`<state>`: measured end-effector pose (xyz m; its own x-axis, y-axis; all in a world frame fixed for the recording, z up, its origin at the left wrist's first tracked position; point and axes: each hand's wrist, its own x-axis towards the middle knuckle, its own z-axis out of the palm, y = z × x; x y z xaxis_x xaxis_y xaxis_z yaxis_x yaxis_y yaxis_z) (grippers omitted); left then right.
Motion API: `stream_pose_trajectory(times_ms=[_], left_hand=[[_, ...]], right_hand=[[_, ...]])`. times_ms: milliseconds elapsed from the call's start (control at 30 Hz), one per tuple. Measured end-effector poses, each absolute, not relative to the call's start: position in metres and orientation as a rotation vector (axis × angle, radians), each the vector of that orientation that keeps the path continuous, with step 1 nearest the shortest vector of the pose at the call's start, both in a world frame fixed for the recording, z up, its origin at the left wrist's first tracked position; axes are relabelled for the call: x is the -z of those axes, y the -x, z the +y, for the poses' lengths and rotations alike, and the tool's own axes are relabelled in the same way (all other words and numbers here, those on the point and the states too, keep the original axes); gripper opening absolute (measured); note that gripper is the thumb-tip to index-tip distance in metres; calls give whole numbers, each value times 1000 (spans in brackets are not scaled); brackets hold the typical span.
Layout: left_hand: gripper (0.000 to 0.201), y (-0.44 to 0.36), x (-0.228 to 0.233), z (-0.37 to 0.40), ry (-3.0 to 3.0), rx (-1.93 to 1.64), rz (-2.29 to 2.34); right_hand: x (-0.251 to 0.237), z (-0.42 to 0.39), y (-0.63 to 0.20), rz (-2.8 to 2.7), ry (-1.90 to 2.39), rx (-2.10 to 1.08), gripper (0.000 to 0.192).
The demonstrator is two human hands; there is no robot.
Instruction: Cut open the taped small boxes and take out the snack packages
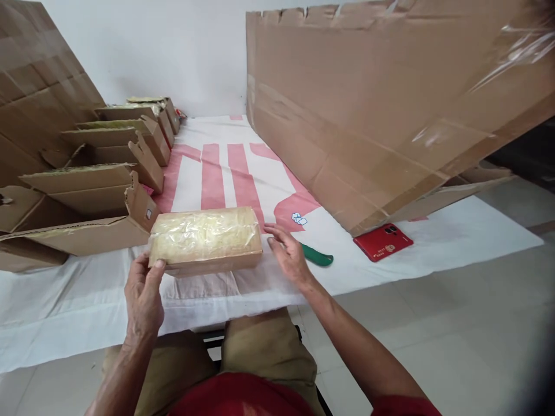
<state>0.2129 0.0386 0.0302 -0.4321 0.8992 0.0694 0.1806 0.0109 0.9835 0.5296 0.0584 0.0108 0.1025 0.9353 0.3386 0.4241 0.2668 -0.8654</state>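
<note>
A small cardboard box (206,240) with a clear plastic film over its pale yellow contents sits in front of me on the white and pink sheet (225,173). My left hand (143,292) grips the box at its near left corner, thumb on top. My right hand (288,254) hovers with fingers spread beside the box's right end, close to it; whether it touches is unclear. A green-handled tool (318,255) lies just right of that hand.
A row of open cardboard boxes (108,173) lines the left side. A large flattened cardboard sheet (381,110) leans over the right. A red phone (383,241) lies under its edge. Small white bits (299,219) lie on the sheet.
</note>
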Motion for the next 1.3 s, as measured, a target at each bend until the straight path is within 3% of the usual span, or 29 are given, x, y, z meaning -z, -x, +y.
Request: stream_pose_trajectory(times_ms=[100,233,367,500,700,800,1000,1300], left_hand=[[59,-209,-31,46,-1234,-1538,1584],[70,-214,-44,63,-1281,-1598,1484],[75,-218,-51,80,-1368,-1543,1440],[75,-216,-48,86,-1372,-1490,1410],[67,-210,-40,90,-1279,-1442,1264],[66,-210,-39,91,-1254,-1432,1222],[67,-212,-44,87,-1268,-1417,1223],[72,-211,-44,87,-1281,-1392,1204]], right_hand=[[-2,44,-573,-1691,1567,-321,31],[13,36,-610,-1932,1907,-29,36],[25,37,-615,-2059,1965,73,39],[19,35,-621,-2036,1845,-34,41],[-52,27,-619,-1647,1782,-375,47],[-101,31,-590,-1830,1661,-456,42],[-156,65,-501,-2400,1299,-271,34],[-175,102,-424,-2877,1402,71,28]])
